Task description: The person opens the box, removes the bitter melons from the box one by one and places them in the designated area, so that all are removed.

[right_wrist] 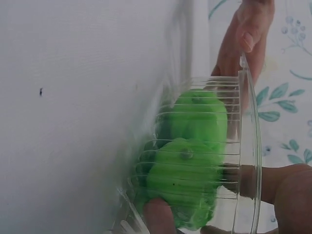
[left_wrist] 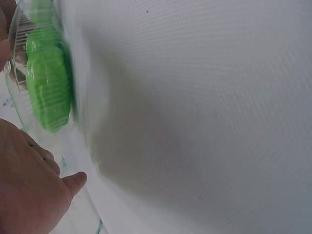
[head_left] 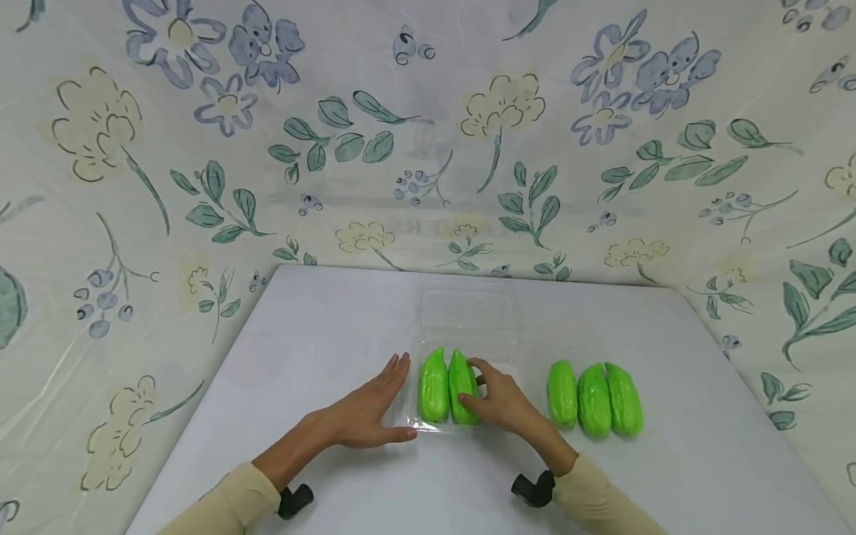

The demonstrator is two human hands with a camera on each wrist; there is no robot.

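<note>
A clear plastic clamshell box (head_left: pixel 412 416) lies unfolded on the table, its lid (head_left: pixel 468 306) flat at the back. Two glossy green bitter melons, a left one (head_left: pixel 434 388) and a right one (head_left: pixel 462 390), lie side by side in its base. My right hand (head_left: pixel 506 405) pinches the right bitter melon, thumb at the near side and fingers at its right. Through the ribbed wall, the right wrist view shows that bitter melon (right_wrist: pixel 178 168) and the thumb (right_wrist: pixel 253 183). My left hand (head_left: pixel 364 412), fingers straight, is at the box's left edge, thumb near the front corner.
Three more green bitter melons (head_left: pixel 594 401) lie in a row on the white table (head_left: pixel 321 319), right of the box. A floral cloth (head_left: pixel 414 186) hangs behind and around the table. Black wrist mounts (head_left: pixel 533 490) sit under both sleeves.
</note>
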